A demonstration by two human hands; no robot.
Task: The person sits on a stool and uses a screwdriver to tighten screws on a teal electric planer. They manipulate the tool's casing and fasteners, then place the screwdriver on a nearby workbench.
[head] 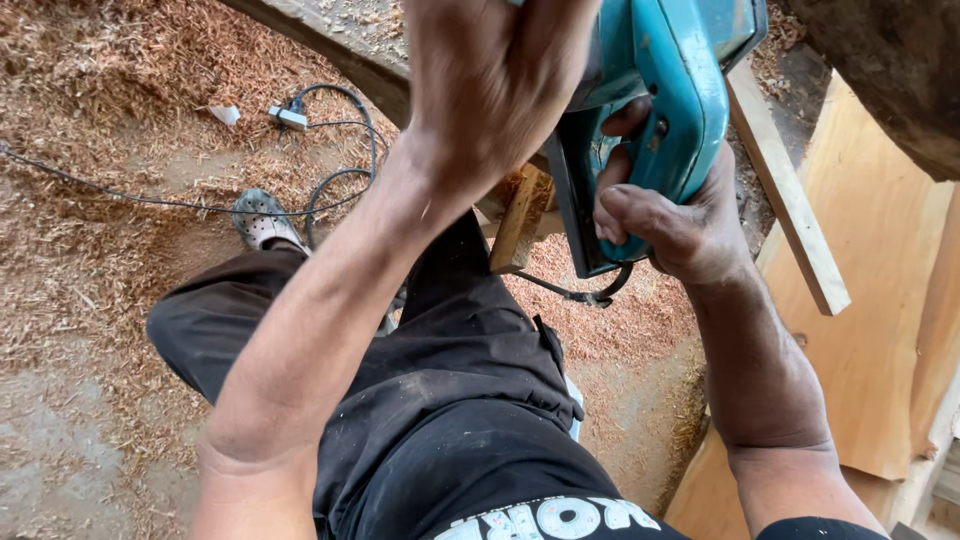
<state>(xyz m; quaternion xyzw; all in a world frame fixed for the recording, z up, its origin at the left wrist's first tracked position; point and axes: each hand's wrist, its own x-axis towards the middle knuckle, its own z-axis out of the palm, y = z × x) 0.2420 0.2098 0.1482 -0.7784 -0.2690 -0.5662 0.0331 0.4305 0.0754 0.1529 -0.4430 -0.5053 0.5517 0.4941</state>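
The right hand [680, 215] is wrapped tight round the rear handle of the teal plastic power planer [665, 110]. The left hand [495, 85], at nine o'clock of it, clenches the tool's front.

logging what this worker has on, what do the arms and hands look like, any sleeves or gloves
Both forearms are bare to above the elbow, no gloves, watch or rings showing. The left hand and right hand look dusty. A black sleeve edge shows at the right upper arm.
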